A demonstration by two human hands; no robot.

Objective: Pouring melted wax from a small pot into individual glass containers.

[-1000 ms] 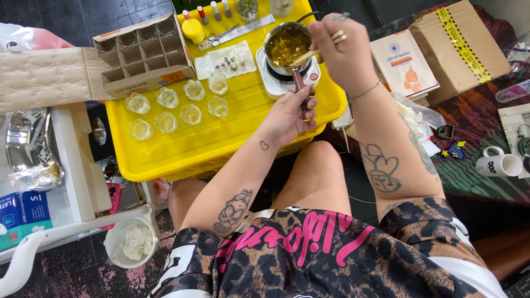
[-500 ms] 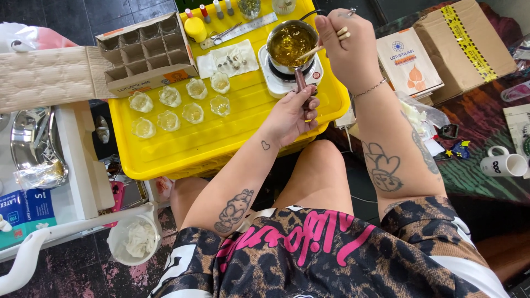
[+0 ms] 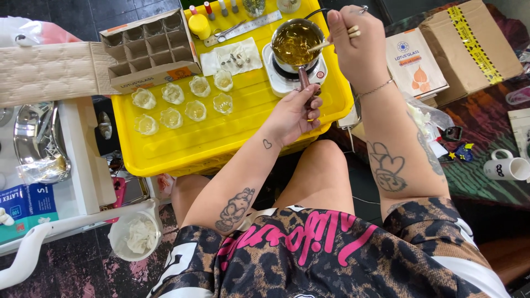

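A small metal saucepan [image 3: 293,41] of amber liquid stands on a white hot plate [image 3: 285,77] at the back right of a yellow tray [image 3: 232,135]. My left hand [image 3: 295,110] grips the pan's brown handle. My right hand [image 3: 356,41] is closed on a pale wooden stick whose tip dips into the liquid. Several small clear glass cups [image 3: 182,102] stand in two rows on the tray, left of the hot plate.
A cardboard divider box [image 3: 149,44], a white cloth with small metal bits [image 3: 232,57], a ruler and small bottles lie at the tray's back. Cardboard boxes [image 3: 469,41] and a white mug [image 3: 505,167] are on the right. A white tub [image 3: 134,236] and a glove box [image 3: 25,207] sit on the left.
My left hand stays on the pan's handle and my right hand keeps the stick in the liquid, shifting slightly. The view has moved a little.
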